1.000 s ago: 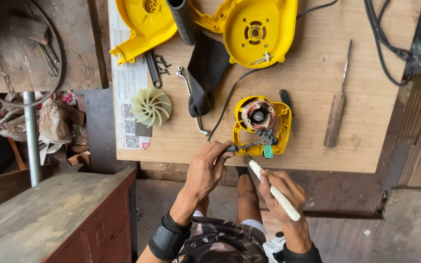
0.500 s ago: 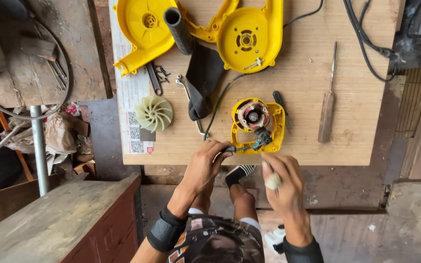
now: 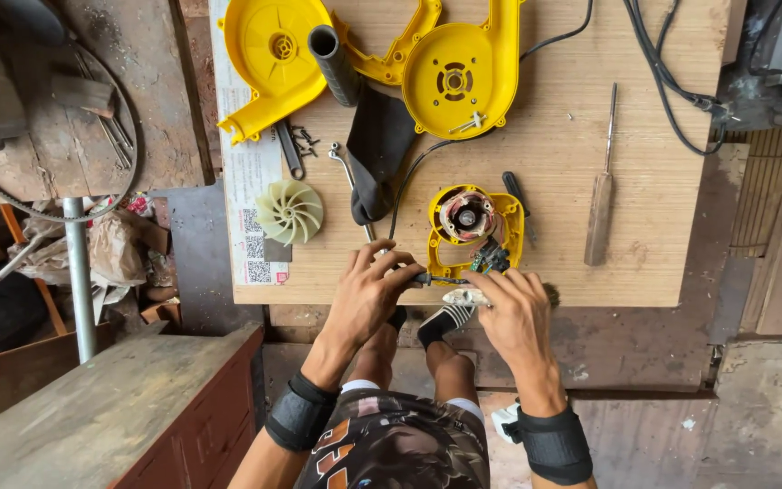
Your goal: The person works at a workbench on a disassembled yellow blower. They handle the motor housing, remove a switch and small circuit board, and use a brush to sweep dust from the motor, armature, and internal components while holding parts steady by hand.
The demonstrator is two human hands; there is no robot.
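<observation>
1. Left hand [image 3: 368, 294]: fingers pinched shut on a thin dark wire lead [image 3: 434, 281] at the near table edge. The lead runs toward the motor unit.
2. Right hand [image 3: 515, 312]: curled round a pale tool handle [image 3: 465, 296], mostly hidden under the fingers. Fingertips sit at the small green-and-black switch part [image 3: 491, 260]. Can't tell if the tool tip is engaged.
3. The work piece, a yellow plastic motor cradle with copper-wound motor [image 3: 468, 222], lies on the pale plywood tabletop [image 3: 662, 217], just beyond both hands.
4. Progress, as I judge it: teardown is well along. Both housing halves are off, the fan is out, the motor is exposed. Wiring and switch end is what's in hand; motor not yet out of the cradle.
5. Left of it: cream ribbed plastic fan impeller [image 3: 289, 212], lying on a printed paper sheet [image 3: 248, 181].
6. Mid-table: black cloth bag [image 3: 377, 154], matte and limp. To the right, a wooden-handled screwdriver with long steel shaft [image 3: 602, 195].
7. Far edge: two glossy yellow round blower housing shells [image 3: 454, 77], a ribbed black tube [image 3: 334, 63] and loose black cables [image 3: 662, 91].
</observation>
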